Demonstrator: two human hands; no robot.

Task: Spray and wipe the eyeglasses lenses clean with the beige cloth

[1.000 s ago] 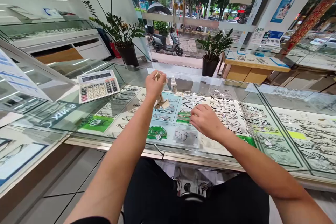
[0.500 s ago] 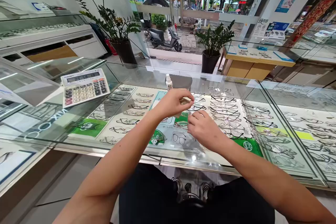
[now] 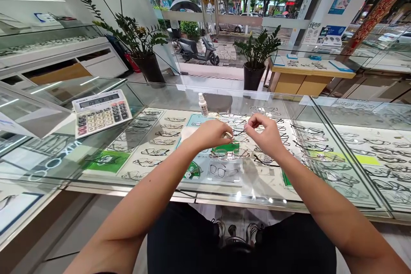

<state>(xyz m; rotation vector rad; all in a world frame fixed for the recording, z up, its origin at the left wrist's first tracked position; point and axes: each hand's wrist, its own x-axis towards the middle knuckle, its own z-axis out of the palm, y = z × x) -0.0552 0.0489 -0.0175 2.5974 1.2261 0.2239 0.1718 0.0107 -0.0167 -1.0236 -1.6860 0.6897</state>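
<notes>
- Left hand [image 3: 210, 135]: above the middle of the glass surface [image 3: 167, 94]; fingers [image 3: 226, 135] pinched narrow on one end of the spectacles, with a pale scrap also in the pinch.
- Right hand [image 3: 268, 137]: level with the left hand; fingers [image 3: 249, 123] pinched narrow on the other end.
- Spectacles [image 3: 239, 130]: thin dark frame spanning the gap between both sets of fingers, raised off the surface; hard to separate from the display frames [image 3: 154, 152] under the glass.
- Cloth [image 3: 187, 132]: pale, flat on the surface, just beside the left hand.
- Spray bottle [image 3: 203, 105]: small, upright, toward the far edge, beyond the hands.
- Calculator [image 3: 101, 112]: tilted, near the left edge, well apart.
</notes>
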